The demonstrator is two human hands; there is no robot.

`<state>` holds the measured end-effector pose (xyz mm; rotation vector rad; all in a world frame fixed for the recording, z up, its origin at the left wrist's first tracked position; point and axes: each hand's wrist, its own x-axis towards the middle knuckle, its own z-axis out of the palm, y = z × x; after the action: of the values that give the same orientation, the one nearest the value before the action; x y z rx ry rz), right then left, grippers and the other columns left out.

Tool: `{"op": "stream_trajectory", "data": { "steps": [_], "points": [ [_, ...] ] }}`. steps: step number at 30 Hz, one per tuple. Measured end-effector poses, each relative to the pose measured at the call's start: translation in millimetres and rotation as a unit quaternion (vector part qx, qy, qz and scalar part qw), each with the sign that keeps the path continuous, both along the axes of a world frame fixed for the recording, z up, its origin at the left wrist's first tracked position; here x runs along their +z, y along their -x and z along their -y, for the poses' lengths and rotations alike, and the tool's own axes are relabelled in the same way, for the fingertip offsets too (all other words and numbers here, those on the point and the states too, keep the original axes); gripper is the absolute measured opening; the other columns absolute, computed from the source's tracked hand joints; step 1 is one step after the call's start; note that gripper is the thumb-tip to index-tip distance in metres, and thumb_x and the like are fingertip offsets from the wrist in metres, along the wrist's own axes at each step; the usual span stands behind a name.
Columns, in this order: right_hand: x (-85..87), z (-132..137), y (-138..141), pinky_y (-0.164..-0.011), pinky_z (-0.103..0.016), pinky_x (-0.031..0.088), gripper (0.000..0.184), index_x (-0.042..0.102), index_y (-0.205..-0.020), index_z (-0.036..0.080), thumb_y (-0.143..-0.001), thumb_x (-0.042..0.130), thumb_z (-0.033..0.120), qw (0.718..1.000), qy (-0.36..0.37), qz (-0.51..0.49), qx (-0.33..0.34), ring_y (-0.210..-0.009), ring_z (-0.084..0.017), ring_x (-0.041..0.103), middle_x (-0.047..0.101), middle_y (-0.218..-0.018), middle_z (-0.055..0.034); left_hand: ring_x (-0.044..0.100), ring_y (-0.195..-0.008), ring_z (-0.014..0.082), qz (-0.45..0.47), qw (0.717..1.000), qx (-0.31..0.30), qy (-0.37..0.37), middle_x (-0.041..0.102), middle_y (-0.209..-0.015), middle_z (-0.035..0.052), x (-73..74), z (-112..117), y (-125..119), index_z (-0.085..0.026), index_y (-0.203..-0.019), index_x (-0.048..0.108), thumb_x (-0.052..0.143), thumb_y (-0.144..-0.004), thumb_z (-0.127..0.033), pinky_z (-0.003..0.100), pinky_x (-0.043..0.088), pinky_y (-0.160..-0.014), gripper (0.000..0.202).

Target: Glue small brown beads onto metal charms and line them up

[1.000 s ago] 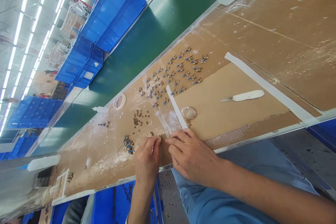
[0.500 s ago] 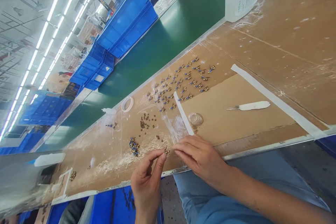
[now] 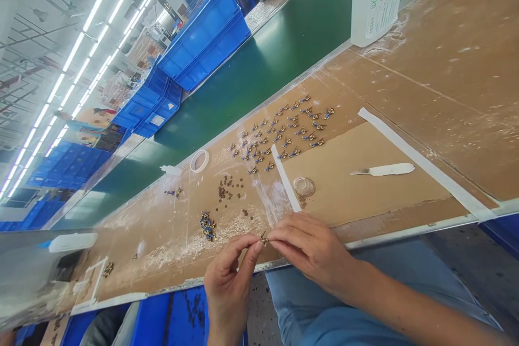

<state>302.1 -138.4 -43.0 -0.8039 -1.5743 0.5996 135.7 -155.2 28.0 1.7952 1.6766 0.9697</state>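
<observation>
Near the table's front edge, my left hand (image 3: 232, 277) pinches a tiny painted figurine (image 3: 264, 239) between thumb and forefinger. My right hand (image 3: 311, 246) meets it from the other side, with its fingertips closed at the figurine; the exact contact is too small to make out. Just left of my hands is a heap of blue-and-gold figurines (image 3: 207, 226). Small brown discs (image 3: 227, 189) are scattered behind it. Many similar figurines (image 3: 279, 132) lie spread in rows farther back. A shallow clear dish (image 3: 304, 186) rests beyond my right hand.
A white-handled knife (image 3: 383, 170) lies on the cardboard at the right. A roll of white tape (image 3: 200, 161) and a small white bottle (image 3: 171, 170) are near the green belt (image 3: 279, 38). A large white jug (image 3: 375, 2) stands at the back; blue crates (image 3: 206, 38) line the far side.
My left hand and the figurine have shifted slightly right, closing the gap to my right fingertips. The camera view has tilted a little.
</observation>
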Motion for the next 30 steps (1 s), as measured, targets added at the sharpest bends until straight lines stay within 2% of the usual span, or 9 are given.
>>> {"op": "stream_trajectory", "data": {
  "steps": [5,10,14,19,24,30],
  "points": [
    [1.9,0.6,-1.4,-0.073,-0.026,0.052,0.015,0.065,-0.098,0.017,-0.1,0.051,0.021,1.0,-0.002,-0.006,0.004,-0.079,-0.013,0.063,0.069,-0.085,-0.002,0.069,-0.066,0.0146,0.07,0.997,0.027,0.033,0.074,-0.07,0.0008,2.9,-0.1,-6.8,-0.021,-0.077,0.078,0.08,-0.076,-0.027,0.02,0.058,-0.063,0.006],
    [1.8,1.6,-2.4,-0.075,-0.025,0.052,0.012,0.066,-0.099,0.018,-0.099,0.054,0.019,1.0,-0.006,-0.016,0.004,-0.08,-0.013,0.063,0.07,-0.086,-0.0015,0.068,-0.067,0.014,0.088,0.995,0.032,0.038,0.075,-0.072,0.0007,3.9,0.2,-8.4,-0.022,-0.079,0.079,0.079,-0.077,-0.026,0.019,0.058,-0.063,0.004],
    [1.4,2.5,-2.5,-0.074,-0.025,0.051,0.011,0.066,-0.097,0.016,-0.098,0.055,0.017,1.0,0.0,-0.02,0.016,-0.08,-0.013,0.063,0.069,-0.085,-0.0018,0.07,-0.069,0.0144,0.076,0.997,0.019,0.013,0.076,-0.074,0.0004,3.7,1.4,-7.3,-0.023,-0.08,0.079,0.079,-0.077,-0.023,0.019,0.058,-0.065,0.003],
    [1.8,3.8,-3.2,-0.074,-0.025,0.051,0.01,0.065,-0.1,0.018,-0.098,0.055,0.016,0.999,-0.004,-0.019,0.025,-0.079,-0.013,0.062,0.069,-0.086,-0.0014,0.071,-0.077,0.0149,0.023,0.999,-0.02,-0.026,0.077,-0.081,-0.0005,4.3,6.2,-2.7,-0.025,-0.085,0.079,0.076,-0.08,-0.017,0.021,0.058,-0.073,0.01],
    [1.6,3.3,-1.5,-0.073,-0.025,0.052,0.012,0.065,-0.099,0.019,-0.099,0.053,0.018,1.0,-0.014,-0.018,0.018,-0.079,-0.013,0.063,0.069,-0.085,-0.0015,0.071,-0.079,0.016,-0.003,0.998,-0.046,-0.046,0.077,-0.084,-0.0006,4.0,7.9,2.0,-0.026,-0.087,0.078,0.073,-0.082,-0.015,0.024,0.058,-0.075,0.013],
    [3.9,2.5,-2.0,-0.074,-0.024,0.053,0.011,0.065,-0.102,0.019,-0.098,0.054,0.017,1.0,-0.022,-0.02,0.006,-0.079,-0.012,0.064,0.07,-0.087,-0.0013,0.073,-0.078,0.0178,0.07,0.997,0.003,-0.019,0.078,-0.082,0.0018,4.2,7.9,-2.5,-0.023,-0.083,0.079,0.078,-0.077,-0.02,0.024,0.061,-0.073,0.007]
  ]
}}
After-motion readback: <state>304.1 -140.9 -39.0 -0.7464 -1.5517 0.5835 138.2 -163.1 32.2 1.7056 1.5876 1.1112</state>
